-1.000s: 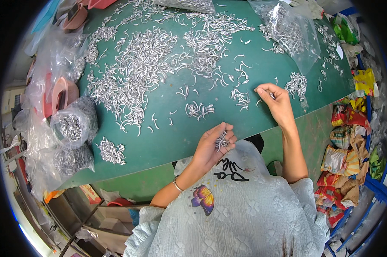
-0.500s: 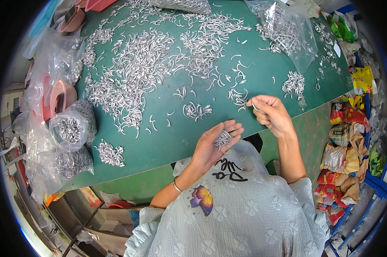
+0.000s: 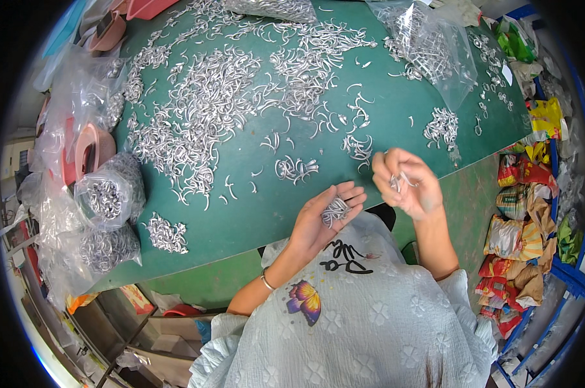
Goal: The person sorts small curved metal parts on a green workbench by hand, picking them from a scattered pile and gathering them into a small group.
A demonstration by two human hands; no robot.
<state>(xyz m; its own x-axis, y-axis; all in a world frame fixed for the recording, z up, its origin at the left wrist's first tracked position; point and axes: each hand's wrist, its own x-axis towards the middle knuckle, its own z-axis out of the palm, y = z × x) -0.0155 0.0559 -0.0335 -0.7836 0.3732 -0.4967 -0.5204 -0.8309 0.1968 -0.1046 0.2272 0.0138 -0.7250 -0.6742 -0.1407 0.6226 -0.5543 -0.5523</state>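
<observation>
Palm up at the table's near edge, my left hand (image 3: pixel 313 223) cradles a small heap of curved silver metal pieces (image 3: pixel 335 211). To its right, my right hand (image 3: pixel 409 184) is raised with bent fingers, slightly blurred, and holds a few similar curved pieces (image 3: pixel 402 179) against the palm. Just beyond the right hand lies a small cluster of curved pieces (image 3: pixel 357 147). Another little cluster (image 3: pixel 296 169) rests on the table past my left fingertips. A large spread of such pieces (image 3: pixel 202 113) covers the left and middle of the green table (image 3: pixel 370 90).
Clear plastic bags of metal parts stand at the left edge (image 3: pixel 114 187) and far right (image 3: pixel 428 52). Small piles lie at the near left (image 3: pixel 165 234) and right (image 3: pixel 442 127). Pink baskets (image 3: pixel 96 147) sit at the left. Colourful packages (image 3: pixel 507 239) fill a shelf at right.
My right hand has turned and its fingers have curled inward, showing the curved pieces in it. My left hand has stayed nearly still with its heap.
</observation>
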